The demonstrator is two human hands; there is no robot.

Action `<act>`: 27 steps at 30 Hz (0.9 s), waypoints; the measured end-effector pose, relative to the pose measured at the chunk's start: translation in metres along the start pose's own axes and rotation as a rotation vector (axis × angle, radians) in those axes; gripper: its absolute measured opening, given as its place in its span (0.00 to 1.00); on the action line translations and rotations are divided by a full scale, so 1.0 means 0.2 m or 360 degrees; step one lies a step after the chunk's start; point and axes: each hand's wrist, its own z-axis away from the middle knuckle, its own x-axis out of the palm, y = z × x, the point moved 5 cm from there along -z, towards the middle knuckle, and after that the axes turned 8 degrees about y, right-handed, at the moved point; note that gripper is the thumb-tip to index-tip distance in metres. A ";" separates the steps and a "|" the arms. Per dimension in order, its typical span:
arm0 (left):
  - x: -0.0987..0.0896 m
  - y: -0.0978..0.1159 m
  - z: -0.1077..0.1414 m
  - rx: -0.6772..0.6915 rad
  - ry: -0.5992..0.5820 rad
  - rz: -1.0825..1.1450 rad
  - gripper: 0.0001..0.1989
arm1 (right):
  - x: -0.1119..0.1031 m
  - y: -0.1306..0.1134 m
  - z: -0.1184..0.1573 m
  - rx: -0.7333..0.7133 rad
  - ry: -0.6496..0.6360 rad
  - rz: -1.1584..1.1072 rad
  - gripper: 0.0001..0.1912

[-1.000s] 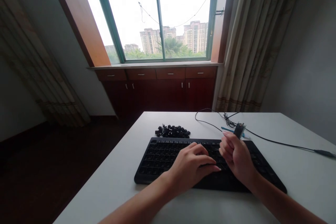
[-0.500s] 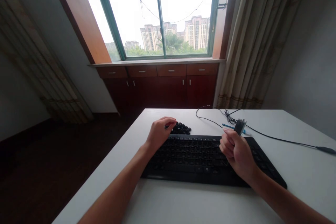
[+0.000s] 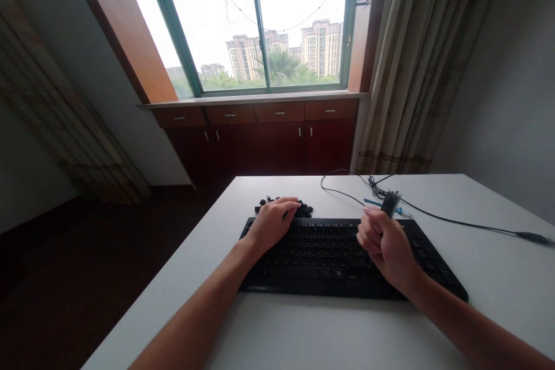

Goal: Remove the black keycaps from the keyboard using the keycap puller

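A black keyboard (image 3: 321, 245) lies across the white table, with many of its keycaps off and the bare key sockets showing. Behind its left part is a heap of loose black keycaps (image 3: 306, 210). My left hand (image 3: 273, 221) is over this heap, its fingers stretched forward and the thumb a little apart. The fingertips are at the keycaps; I see nothing held between them. Above the keyboard's right part, my right hand (image 3: 384, 240) is closed around a small dark brush (image 3: 391, 203), bristle end up. A thin wire shows below the fist.
A blue pen-like stick (image 3: 373, 203) lies behind the right hand, partly hidden. A black cable (image 3: 451, 222) runs over the table's right side, bunched near the back edge. Beyond the table (image 3: 277, 324) stand a reddish cabinet (image 3: 260, 144) and a window.
My left hand has shifted right over the keycap heap, its fingers less pinched and more stretched. More keycaps show on its left. My right hand stays closed on the brush.
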 end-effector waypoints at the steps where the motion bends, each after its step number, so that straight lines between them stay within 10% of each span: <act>1: 0.00 0.02 0.00 0.0025 -0.0003 0.0004 0.12 | 0.00 0.00 0.00 0.0007 -0.0004 -0.0006 0.24; 13: 0.03 0.53 0.11 0.0924 -0.0435 0.0289 0.11 | 0.06 0.04 0.03 0.0155 -0.0221 -0.0004 0.21; 27: 0.04 0.53 0.13 0.0991 -0.0527 0.0306 0.11 | 0.12 0.08 0.11 0.0140 -0.0362 0.0004 0.19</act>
